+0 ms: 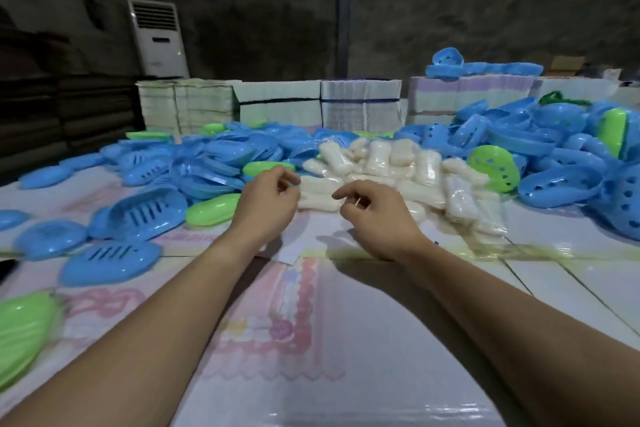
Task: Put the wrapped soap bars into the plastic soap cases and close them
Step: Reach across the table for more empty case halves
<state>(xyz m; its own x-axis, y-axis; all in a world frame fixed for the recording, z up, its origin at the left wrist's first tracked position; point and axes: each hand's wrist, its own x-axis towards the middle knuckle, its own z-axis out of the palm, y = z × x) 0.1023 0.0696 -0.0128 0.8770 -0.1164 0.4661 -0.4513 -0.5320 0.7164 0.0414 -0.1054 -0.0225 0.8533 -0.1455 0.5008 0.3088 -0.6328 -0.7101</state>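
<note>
A heap of white wrapped soap bars (pixel 391 166) lies in the middle of the table. My left hand (pixel 268 204) and my right hand (pixel 372 215) hover at the heap's near edge, both with loosely curled fingers and nothing held. The nearest soap bar (pixel 317 201) lies between the two hands. Blue soap case halves (pixel 145 211) with slotted bottoms lie to the left, and a closed green case (pixel 211 210) rests just left of my left hand. More blue case parts (pixel 554 156) are piled on the right, with a green perforated piece (pixel 493 168) among them.
Bundled stacks of flat cartons (pixel 280 104) line the table's far edge. A green case (pixel 24 329) lies at the near left. The table (pixel 311 340) wears a pink-patterned cover. A white floor air conditioner (pixel 159 38) stands against the back wall.
</note>
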